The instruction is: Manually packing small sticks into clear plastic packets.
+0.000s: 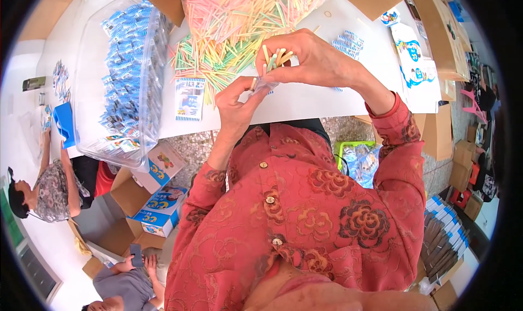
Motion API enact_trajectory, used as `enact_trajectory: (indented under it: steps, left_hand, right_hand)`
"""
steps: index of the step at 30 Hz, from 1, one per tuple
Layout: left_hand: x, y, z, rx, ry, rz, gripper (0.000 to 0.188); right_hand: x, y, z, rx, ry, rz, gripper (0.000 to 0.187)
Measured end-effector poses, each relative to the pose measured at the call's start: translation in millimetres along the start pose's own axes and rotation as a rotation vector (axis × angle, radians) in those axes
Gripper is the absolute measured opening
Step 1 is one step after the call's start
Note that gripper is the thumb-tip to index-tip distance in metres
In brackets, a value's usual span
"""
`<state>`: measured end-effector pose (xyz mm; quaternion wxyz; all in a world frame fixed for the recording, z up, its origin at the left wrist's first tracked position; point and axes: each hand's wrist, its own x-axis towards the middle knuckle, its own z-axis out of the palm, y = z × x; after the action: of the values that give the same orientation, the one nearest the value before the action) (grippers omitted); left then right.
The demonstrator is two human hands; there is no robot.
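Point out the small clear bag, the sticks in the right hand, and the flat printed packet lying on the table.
small clear bag point(265, 85), head view, on its crumpled plastic between both hands.
sticks point(275, 58), head view, on the bundle's middle, above the fingers.
flat printed packet point(189, 98), head view, on its face.

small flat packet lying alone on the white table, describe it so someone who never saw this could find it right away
Start at the white table and find the big clear plastic tub of blue packets on its left side. Just right of the tub, below the loose pile of coloured sticks, lies the small flat packet. It lies by itself near the table's front edge, blue and white, not heaped in the tub.
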<state>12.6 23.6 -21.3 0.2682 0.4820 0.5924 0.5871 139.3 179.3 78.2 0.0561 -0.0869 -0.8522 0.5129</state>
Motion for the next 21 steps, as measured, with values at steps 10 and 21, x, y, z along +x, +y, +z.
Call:
enact_trajectory:
  steps: [10,21]
  left_hand:
    - [33.9,-35.0,2.5,-0.258,0.041,-0.164,0.016]
    - [57.7,-61.1,1.8,-0.381,-0.005,-0.181,0.014]
  right_hand:
    - [29.5,23.9,-6.3,-0.242,0.120,0.057,0.017]
    - [47.1,64.8,-2.7,-0.287,0.257,-0.107,0.026]
